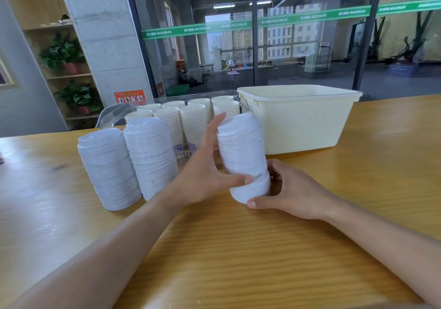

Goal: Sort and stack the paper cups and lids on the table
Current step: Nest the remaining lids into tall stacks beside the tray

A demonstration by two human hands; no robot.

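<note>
Two more lid stacks (128, 163) are standing to the left of the left hand (205, 172), side by side and leaning slightly, the nearer one just beside the wrist. Beyond the left hand, stacks of paper cups (188, 117) are being kept in a clear tray (112, 115), partly hidden behind the lid stacks. A cream plastic bin (300, 117) is sitting beyond the right hand (291, 191), near the held stack's top but apart from it.

Open wooden tabletop (238, 249) is being left free on the near side of both hands and out to the right of the right hand; the tabletop's far edge is running behind the bin.

A tall white lid stack (243, 155) is being held upright between the two hands, base on the tabletop. The left hand is being spread wide against its left side, fingers reaching up toward the top and thumb wrapped across the front low down. The right hand is being curled round the base from the right, thumb at the bottom rim.
</note>
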